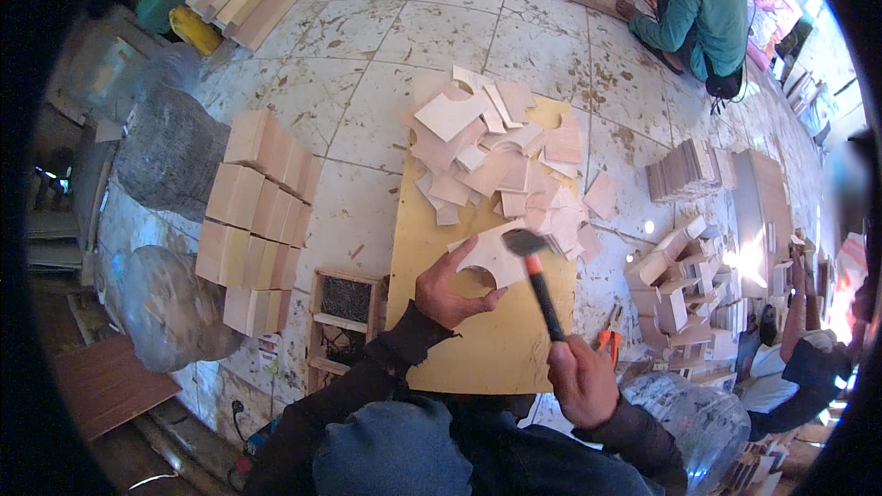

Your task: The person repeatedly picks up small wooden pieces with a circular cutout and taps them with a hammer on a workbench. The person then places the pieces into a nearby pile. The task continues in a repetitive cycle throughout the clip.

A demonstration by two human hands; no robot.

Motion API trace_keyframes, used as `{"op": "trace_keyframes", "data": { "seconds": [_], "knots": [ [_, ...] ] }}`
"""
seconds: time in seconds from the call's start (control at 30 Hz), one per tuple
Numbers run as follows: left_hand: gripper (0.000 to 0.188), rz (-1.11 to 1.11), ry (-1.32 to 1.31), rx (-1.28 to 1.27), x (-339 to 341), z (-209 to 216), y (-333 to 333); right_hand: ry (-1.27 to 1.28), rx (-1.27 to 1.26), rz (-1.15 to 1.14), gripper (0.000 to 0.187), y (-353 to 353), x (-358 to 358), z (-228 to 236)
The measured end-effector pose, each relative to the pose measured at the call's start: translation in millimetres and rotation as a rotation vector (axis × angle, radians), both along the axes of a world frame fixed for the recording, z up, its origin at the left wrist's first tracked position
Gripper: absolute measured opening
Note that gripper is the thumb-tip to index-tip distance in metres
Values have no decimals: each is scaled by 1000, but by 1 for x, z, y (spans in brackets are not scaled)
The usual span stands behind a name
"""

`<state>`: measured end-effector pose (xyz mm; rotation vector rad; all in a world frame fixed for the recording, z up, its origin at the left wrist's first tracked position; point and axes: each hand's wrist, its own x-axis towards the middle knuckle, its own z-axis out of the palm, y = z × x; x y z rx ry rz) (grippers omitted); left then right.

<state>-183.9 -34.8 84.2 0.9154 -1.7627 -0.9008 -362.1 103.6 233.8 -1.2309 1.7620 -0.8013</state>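
My left hand (446,292) grips a flat pale wooden piece (496,253) with a rounded cutout, its thumb and fingers spanning the cutout side. In my right hand (585,382) is a hammer (544,298) with a black and orange handle; its dark head overlaps the piece's right part. I cannot tell whether the head touches the wood. Both hands are over a yellow board (459,349). Beyond them, a loose heap of thin wooden pieces (496,165), several with curved cutouts, covers the board's far half and spills past its edges.
Stacked wooden blocks (253,220) and a compartmented wooden box of dark small items (344,308) stand left. Orange-handled pliers (610,335) lie right of the board, near piled wood parts (675,285). A person in green (703,14) crouches far right; another person (799,363) is nearer right.
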Motion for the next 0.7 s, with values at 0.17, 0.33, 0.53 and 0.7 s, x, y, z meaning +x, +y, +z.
{"op": "trace_keyframes", "data": {
  "seconds": [0.17,0.33,0.53,0.7],
  "knots": [
    [85,-8,-57,63,3,2,7,-541,-340,123,35,12,-6,-7],
    [84,-2,-79,48,3,4,7,243,7,80,28,11,-9,-59],
    [84,-14,28,148,4,-1,12,403,-79,-200,25,42,-20,-83],
    [74,28,-26,-57,31,26,22,344,50,-235,32,54,-19,-102]
  ]
}}
